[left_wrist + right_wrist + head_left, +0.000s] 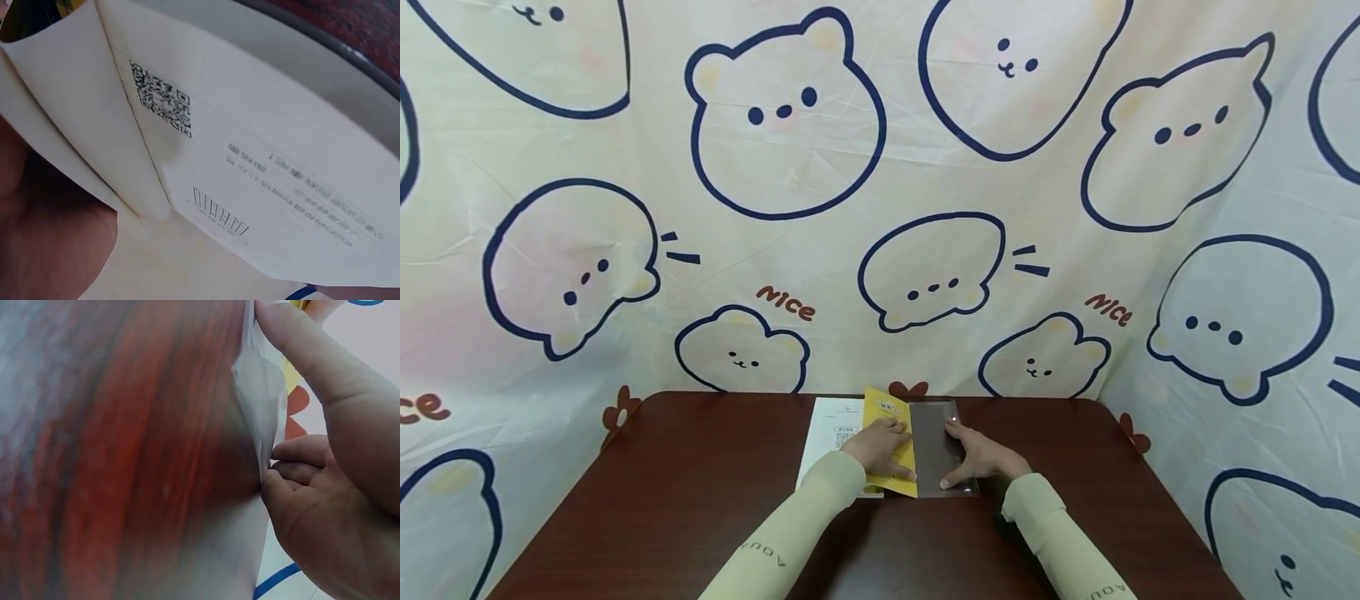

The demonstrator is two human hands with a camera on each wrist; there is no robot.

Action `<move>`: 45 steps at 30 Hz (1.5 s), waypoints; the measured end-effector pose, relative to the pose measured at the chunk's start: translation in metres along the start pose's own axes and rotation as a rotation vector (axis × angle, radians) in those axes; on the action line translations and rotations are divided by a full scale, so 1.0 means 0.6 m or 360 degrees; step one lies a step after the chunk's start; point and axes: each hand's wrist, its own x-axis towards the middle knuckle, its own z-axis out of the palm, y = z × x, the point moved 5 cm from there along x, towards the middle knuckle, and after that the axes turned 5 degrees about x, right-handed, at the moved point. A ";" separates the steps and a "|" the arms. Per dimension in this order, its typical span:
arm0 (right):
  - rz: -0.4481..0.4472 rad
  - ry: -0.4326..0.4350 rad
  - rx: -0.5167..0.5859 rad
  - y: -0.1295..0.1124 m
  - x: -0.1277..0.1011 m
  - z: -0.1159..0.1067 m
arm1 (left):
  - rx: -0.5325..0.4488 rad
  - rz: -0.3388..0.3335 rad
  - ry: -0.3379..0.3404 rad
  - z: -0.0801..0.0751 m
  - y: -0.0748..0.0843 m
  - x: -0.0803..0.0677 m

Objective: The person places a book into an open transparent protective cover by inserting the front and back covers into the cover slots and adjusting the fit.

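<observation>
A booklet with a yellow cover (880, 406) lies at the far middle of the table, its white printed page (827, 425) showing on the left. My left hand (880, 448) holds the yellow cover raised at an angle, fingers and thumb spread across its outer face. In the left wrist view, the bent white inner side (69, 69) hides most of that hand. To the right is a clear plastic sheet (932, 433). My right hand (988, 457) grips this film, which wrinkles at the fingertips; in the right wrist view the thumb (300, 344) lies along its edge.
The dark wood table (700, 475) ends just beyond the booklet, at a cloth backdrop (790, 167) with cartoon outlines. More cloth hangs along both sides. A QR code (161, 97) is printed on the white page.
</observation>
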 end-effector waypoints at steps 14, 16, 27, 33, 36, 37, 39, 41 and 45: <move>0.0027 -0.0020 -0.0055 0.000 -0.001 -0.001 | 0.0040 0.0005 0.0002 0.003 0.003 0.006; 0.0030 -0.0019 -0.0055 0.001 -0.002 -0.001 | 0.0035 0.0012 0.0010 0.000 0.004 0.005; 0.0004 -0.0026 -0.0097 0.002 -0.003 0.002 | 0.0036 0.0051 0.0031 0.005 0.012 0.006; -0.0020 -0.0037 -0.0096 0.000 -0.003 0.000 | 0.0057 0.0040 0.0026 0.006 0.015 0.010; -0.0030 -0.0040 -0.0086 0.000 -0.003 -0.001 | 0.0067 0.0048 0.0012 0.006 0.016 0.010; -0.0032 -0.0043 -0.0084 0.000 -0.004 -0.002 | 0.0069 0.0048 0.0009 0.005 0.016 0.010; -0.0034 -0.0053 -0.0081 0.000 -0.004 -0.002 | 0.0060 0.0051 -0.0006 0.006 0.015 0.009; -0.0041 -0.0056 -0.0086 0.000 -0.004 -0.003 | 0.0042 0.0053 -0.0017 0.006 0.015 0.008; -0.0041 -0.0056 -0.0089 0.002 -0.002 0.000 | 0.0025 0.0059 -0.0039 0.008 0.014 0.004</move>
